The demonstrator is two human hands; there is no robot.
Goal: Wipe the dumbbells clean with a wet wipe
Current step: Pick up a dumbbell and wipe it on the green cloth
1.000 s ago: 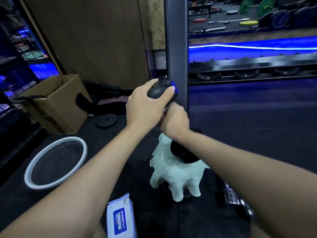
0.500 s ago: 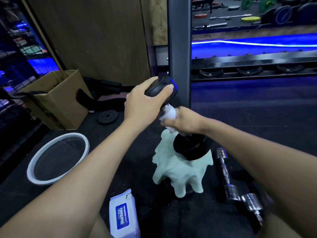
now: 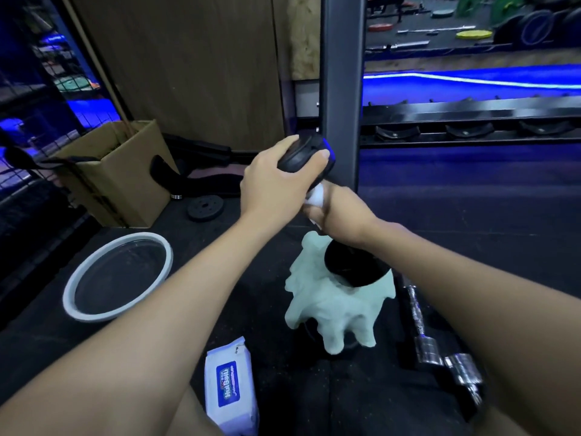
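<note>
Fingers of the left hand (image 3: 276, 187) curl over the dumbbell's (image 3: 306, 155) top head, held upright; its lower head rests on a pale cloth (image 3: 330, 306). The right hand (image 3: 338, 212) grips a white wipe (image 3: 317, 195) round the handle. Nearby lie a bowl (image 3: 94, 313), a wipe pack (image 3: 231, 391), a chrome bar (image 3: 421, 325) and a box (image 3: 125, 171).

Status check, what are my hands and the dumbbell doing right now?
Left hand grips dumbbell top head. Right hand pinches wet wipe around handle. Lower head on pale cloth. Nothing obstructing.
</note>
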